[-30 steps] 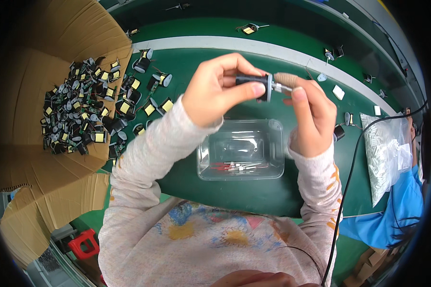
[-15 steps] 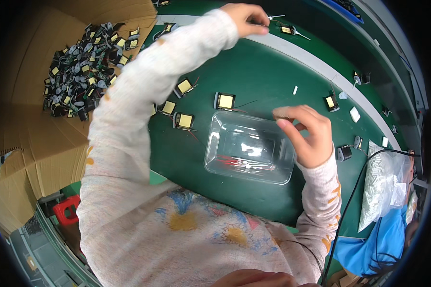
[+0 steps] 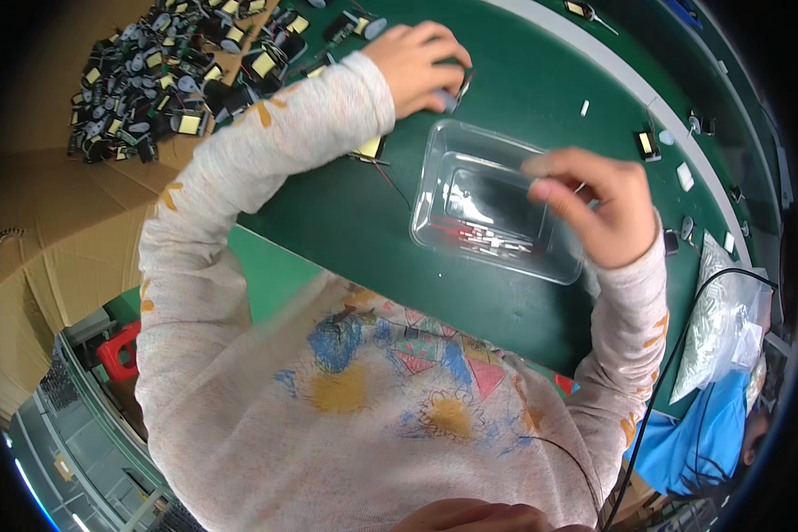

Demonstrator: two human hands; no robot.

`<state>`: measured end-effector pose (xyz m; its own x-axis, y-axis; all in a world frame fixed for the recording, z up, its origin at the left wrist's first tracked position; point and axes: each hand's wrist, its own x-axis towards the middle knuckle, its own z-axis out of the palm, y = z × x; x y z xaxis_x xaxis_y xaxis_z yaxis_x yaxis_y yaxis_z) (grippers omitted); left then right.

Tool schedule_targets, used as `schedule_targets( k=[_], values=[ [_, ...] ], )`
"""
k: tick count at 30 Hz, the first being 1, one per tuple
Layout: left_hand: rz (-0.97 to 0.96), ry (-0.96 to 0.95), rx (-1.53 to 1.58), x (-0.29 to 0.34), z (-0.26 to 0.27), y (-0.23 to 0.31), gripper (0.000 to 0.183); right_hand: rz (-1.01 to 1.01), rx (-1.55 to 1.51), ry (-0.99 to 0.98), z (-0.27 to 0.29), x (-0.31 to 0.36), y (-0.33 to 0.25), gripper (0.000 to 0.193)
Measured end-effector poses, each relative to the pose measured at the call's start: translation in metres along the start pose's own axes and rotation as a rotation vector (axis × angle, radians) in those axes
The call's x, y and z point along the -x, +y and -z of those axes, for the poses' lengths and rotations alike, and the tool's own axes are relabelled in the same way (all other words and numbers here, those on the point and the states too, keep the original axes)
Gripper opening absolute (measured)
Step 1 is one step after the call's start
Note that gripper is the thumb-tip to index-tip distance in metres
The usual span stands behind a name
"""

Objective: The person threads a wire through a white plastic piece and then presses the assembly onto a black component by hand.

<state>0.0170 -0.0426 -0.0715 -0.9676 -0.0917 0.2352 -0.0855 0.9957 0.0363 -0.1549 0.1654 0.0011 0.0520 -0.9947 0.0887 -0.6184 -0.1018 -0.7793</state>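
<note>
My left hand (image 3: 424, 69) reaches over the green table with its fingers curled round a small black module (image 3: 457, 93), mostly hidden beneath them. Just nearer to me lies a clear plastic tray (image 3: 427, 191), holding thin red wires with white ends (image 3: 492, 239). Above the tray's right side is my right hand (image 3: 598, 208), its thumb and forefinger drawn together. Blur hides what, if anything, sits between those fingertips. Another module with a yellow pad (image 3: 370, 149) shows partly from under my left forearm, a thin wire trailing from it.
At the left, a cardboard box (image 3: 35, 191) holds a heap of similar modules (image 3: 142, 80), with more spread beside it. A bag of white pieces (image 3: 714, 328) lies at the right, crossed by a black cable (image 3: 674, 332). Someone's blue garment (image 3: 696, 430) shows at lower right.
My left hand has come back from the pale strip at the far side and closed on the module beyond the tray. My right hand stays over the tray. The whole view has shifted.
</note>
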Motion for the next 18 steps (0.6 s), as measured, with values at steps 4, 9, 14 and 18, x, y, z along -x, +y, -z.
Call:
schedule_targets(
  k=[4, 9, 14, 18],
  values=[
    [0.332, 0.013, 0.677, -0.026, 0.043, 0.023, 0.027, 0.036, 0.259, -0.205, -0.026, 0.015, 0.017, 0.020],
    [0.275, 0.405, 1.358, -0.030, 0.025, 0.034, 0.016, 0.071, 0.452, -0.303, -0.044, 0.014, 0.010, 0.032],
    [0.386, 0.356, 1.847, -0.038, 0.040, 0.050, 0.026, -0.006, 0.530, -0.359, -0.044, 0.018, 0.007, 0.026],
    [0.235, 0.331, 1.867, -0.036, 0.064, 0.065, 0.028, -0.025, 0.497, -0.327, -0.038, 0.018, 0.004, 0.025]
  ],
)
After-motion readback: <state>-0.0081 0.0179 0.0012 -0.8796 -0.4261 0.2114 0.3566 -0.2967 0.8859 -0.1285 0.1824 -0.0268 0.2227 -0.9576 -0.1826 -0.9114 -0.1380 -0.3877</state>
